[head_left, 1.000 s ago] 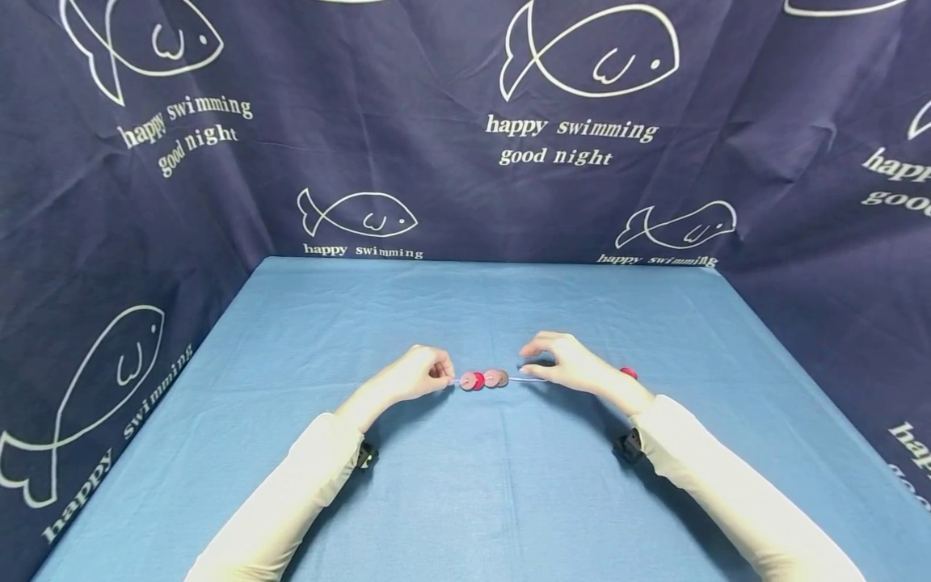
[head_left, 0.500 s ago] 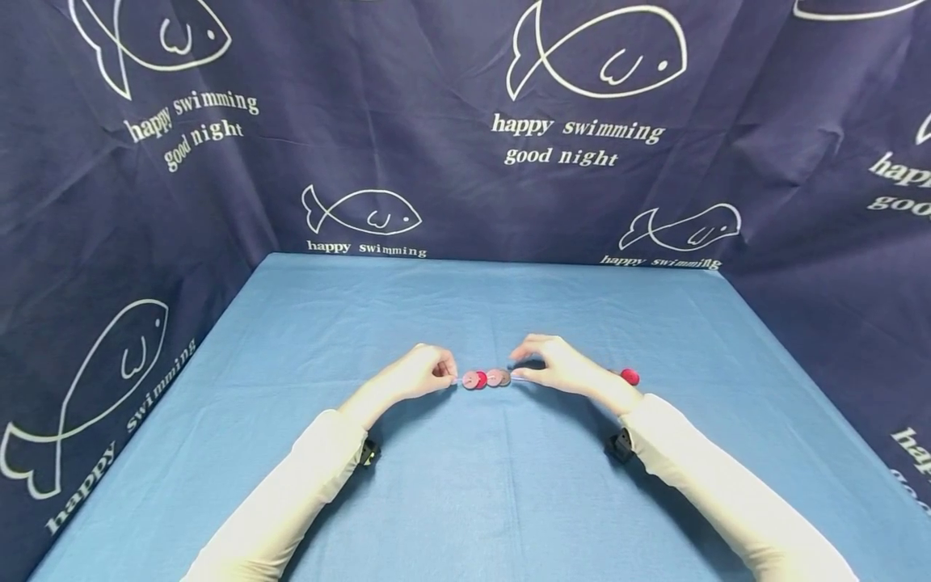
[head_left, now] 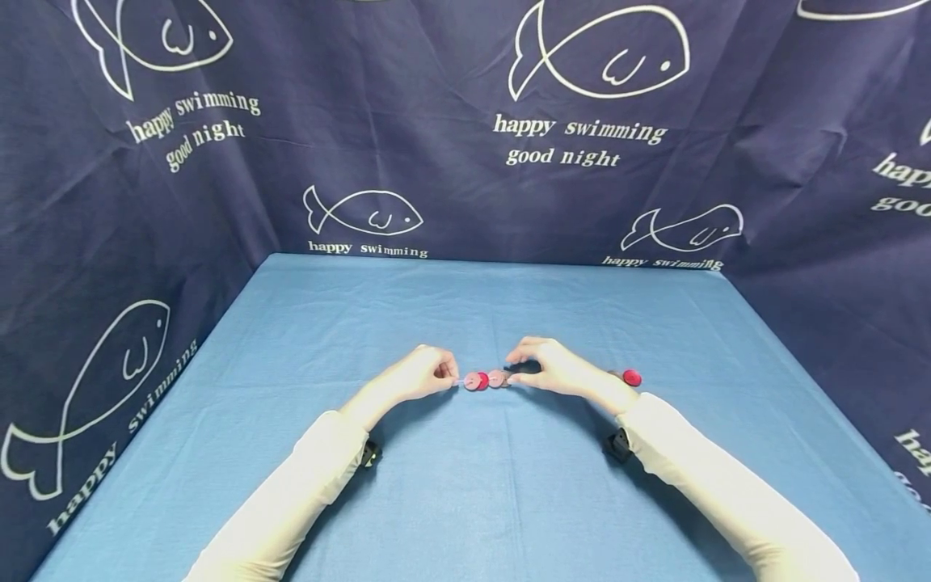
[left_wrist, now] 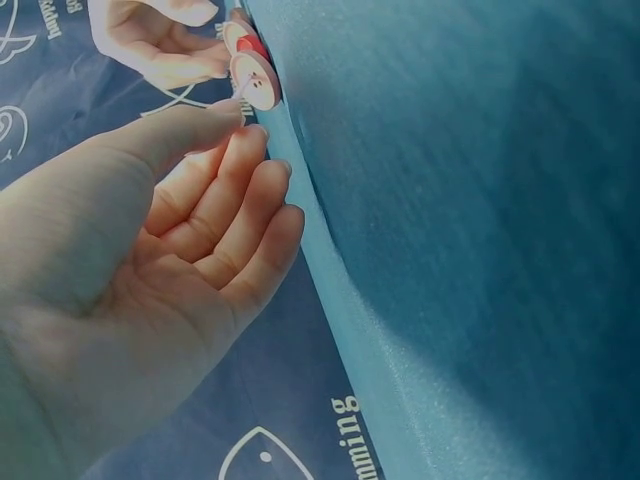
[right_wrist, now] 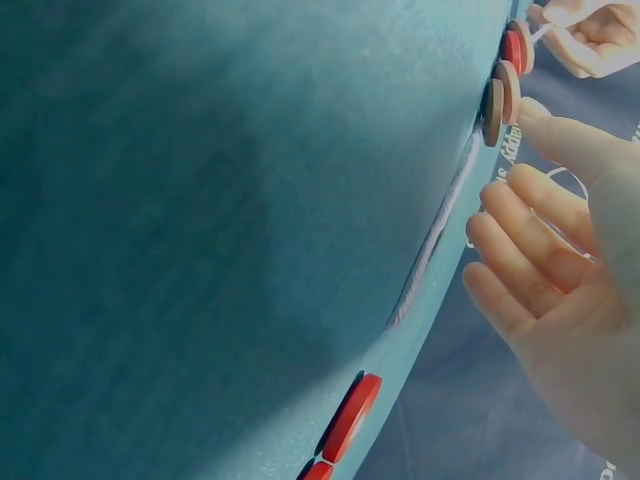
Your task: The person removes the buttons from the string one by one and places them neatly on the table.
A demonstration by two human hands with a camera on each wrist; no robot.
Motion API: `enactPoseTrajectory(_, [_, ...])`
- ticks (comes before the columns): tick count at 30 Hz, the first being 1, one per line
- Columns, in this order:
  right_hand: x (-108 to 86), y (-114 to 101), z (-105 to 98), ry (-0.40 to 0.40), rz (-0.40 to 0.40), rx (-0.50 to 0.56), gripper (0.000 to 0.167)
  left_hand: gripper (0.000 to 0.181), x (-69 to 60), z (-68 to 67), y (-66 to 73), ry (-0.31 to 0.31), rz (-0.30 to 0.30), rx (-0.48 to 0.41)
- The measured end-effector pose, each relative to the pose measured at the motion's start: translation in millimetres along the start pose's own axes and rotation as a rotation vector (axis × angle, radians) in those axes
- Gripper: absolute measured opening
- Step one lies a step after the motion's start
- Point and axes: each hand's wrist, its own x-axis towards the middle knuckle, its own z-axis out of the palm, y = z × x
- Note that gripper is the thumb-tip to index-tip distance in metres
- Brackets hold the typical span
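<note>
A pale string (right_wrist: 435, 240) carries a row of round buttons: a pink button (head_left: 473, 381), a red button (head_left: 483, 380), another pink button (head_left: 497, 378) and a brown button (right_wrist: 493, 112). My left hand (head_left: 427, 372) pinches the string's left end between thumb and forefinger, just beside the first pink button. At the row's other end is my right hand (head_left: 556, 369), its thumb tip at the brown and pink buttons and its forefinger held apart. Whether that thumb touches them I cannot tell. The string's free tail lies on the cloth below the right hand.
A loose red button (head_left: 632, 377) lies right of my right wrist, with a brownish piece partly hidden beside it. Blue cloth (head_left: 451, 501) covers the table. A dark fish-print curtain (head_left: 436, 129) stands behind and at both sides.
My right hand has moved left along the string to the brown button, uncovering more of the loose red button. The left hand keeps its pinch; the view has shifted slightly.
</note>
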Motion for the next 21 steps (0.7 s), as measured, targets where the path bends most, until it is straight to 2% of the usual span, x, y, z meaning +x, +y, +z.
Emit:
enactPoseTrajectory(5, [1.3,-0.9,2.2,-0.025,-0.006,-0.015,0.029,0.006,-0.7,-1.7,1.5,-0.005,0.007,-0.003])
enactPoseTrajectory(13, [3.2,2.4,7.7,-0.005,-0.064,-0.019,0.027,0.006,-0.7,-1.5,2.2,-0.012,0.005,-0.010])
enactPoseTrajectory(21, [3.6,0.1,7.4,-0.046,-0.027,-0.020,0.028,0.007,0.4,-1.0,2.0,-0.016,0.001,-0.007])
